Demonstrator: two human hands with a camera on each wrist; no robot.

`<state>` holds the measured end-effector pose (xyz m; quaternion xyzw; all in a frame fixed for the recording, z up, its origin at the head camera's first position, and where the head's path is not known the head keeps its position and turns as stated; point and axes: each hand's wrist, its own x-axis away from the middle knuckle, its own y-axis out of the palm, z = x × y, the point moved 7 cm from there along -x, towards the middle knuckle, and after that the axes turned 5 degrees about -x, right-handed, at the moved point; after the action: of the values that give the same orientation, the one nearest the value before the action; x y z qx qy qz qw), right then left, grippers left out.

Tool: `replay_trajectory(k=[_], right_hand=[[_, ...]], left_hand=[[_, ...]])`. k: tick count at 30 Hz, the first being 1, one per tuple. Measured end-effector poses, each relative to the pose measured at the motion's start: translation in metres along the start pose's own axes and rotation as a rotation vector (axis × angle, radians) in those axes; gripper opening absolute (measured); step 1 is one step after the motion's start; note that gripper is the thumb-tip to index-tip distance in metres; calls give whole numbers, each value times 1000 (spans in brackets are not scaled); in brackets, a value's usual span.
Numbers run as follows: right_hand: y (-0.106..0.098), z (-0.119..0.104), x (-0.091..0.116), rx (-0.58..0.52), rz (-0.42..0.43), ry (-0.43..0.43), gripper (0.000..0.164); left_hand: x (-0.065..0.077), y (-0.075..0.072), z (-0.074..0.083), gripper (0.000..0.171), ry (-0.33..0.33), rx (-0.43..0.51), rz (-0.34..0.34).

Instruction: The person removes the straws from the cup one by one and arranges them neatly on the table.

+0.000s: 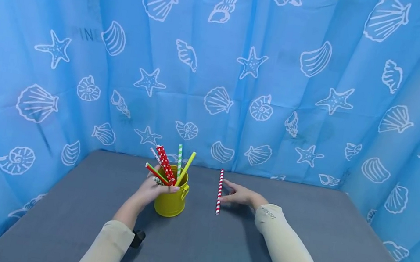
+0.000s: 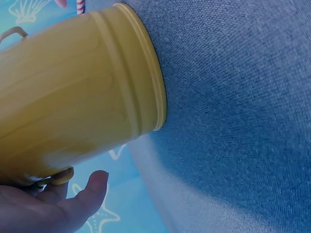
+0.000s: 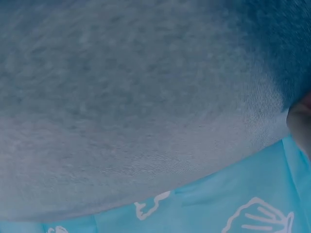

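Note:
My left hand [image 1: 151, 192] grips a yellow bucket [image 1: 169, 205] near its rim, the thumb over the front edge and the fingers behind. In the left wrist view, fingertips show beside the lower wall of the bucket [image 2: 73, 92]. Several paper straws [image 1: 165, 164] stick out of it: red dotted, green striped, yellow and others. Right of the bucket, a red-and-white striped straw [image 1: 219, 192] points away from me. My right hand [image 1: 239, 194] is at its right side, thumb and index finger spread apart, fingertips right at the straw. In the right wrist view, only part of that hand [image 3: 302, 124] shows.
Grey cloth covers the table [image 1: 194, 253]. A blue curtain [image 1: 201, 72] with white shells and starfish hangs behind it and along both sides. A small black object [image 1: 138, 239] shows at the left wrist.

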<state>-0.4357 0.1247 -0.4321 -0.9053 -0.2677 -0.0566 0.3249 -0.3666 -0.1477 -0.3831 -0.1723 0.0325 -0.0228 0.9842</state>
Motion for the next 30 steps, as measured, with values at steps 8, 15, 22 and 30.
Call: replay_trajectory(k=[8,15,22,30], right_hand=[[-11,-11,13,-146,-15,-45,77],[-12,-41,22,-361,26,-158,66],[6,-70,12,-458,-1,-266,60],[25,-100,0,-551,-5,-352,58]], left_hand=[[1,-2,2,82,20,6,7],[-1,1,2,80,27,-4,4],[-3,1,-2,82,18,-7,14],[-3,2,-1,82,6,0,19]])
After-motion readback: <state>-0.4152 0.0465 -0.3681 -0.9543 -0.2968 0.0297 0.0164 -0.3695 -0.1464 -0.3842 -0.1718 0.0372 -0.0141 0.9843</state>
